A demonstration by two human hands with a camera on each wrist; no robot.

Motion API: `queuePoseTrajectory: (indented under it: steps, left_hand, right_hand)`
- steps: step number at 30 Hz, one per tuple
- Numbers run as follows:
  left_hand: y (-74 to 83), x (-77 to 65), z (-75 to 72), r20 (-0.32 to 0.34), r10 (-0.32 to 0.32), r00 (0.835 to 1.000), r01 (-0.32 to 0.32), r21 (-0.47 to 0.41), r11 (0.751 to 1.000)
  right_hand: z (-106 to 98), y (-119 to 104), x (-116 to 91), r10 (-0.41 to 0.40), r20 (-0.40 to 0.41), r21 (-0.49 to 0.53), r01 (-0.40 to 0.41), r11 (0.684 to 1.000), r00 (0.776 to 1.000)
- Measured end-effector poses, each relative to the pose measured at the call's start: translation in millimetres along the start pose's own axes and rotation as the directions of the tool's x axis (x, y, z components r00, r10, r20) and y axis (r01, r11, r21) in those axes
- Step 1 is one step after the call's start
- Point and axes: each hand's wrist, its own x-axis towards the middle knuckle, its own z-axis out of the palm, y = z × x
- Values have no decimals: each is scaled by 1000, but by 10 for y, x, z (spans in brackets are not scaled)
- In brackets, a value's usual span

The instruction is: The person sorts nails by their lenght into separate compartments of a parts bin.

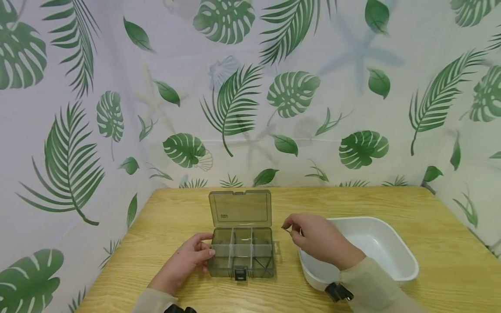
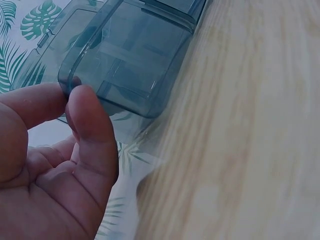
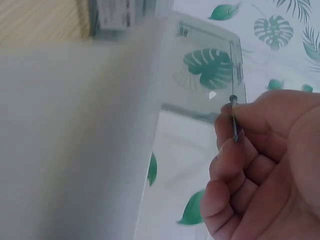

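Observation:
A grey see-through compartment box (image 1: 258,273) sits on the table, its lid (image 1: 240,208) standing up at the back. My left hand (image 1: 189,261) holds the box's left side; in the left wrist view, the thumb (image 2: 92,117) and index finger pinch the wall near a corner. Dark nails (image 1: 262,261) lie in the front right compartment. Thin glints show in the back compartments, too small to identify. Between thumb and fingertips, my right hand (image 1: 322,239) pinches a small metal nail (image 3: 234,120), its head upward in the right wrist view. That hand is right of the box, above the table.
On the right stands a white basin (image 1: 407,278), partly covered by the right forearm. A black latch (image 1: 240,273) is on the box's front. Behind the wooden table (image 1: 180,208) hangs a leaf-patterned cloth (image 1: 242,161).

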Motion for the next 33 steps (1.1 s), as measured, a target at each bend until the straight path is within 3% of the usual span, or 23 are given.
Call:
queuePoseTrajectory:
  steps: [8, 16, 33]
  left_hand:
    - [25, 9, -21, -14, 8, 1000, -8, 12, 1000]
    - [26, 3, -8, -9, 13, 1000, -12, 18, 1000]
    - [-9, 18, -13, 11, 6, 1000, -6, 12, 1000]
  right_hand:
    - [201, -235, 257, 5, -21, -27, -5, 1000, 1000]
    - [399, -322, 408, 38, -18, -33, -39, 999, 999]
    - [307, -221, 232, 76, -26, -64, -77, 995, 997]
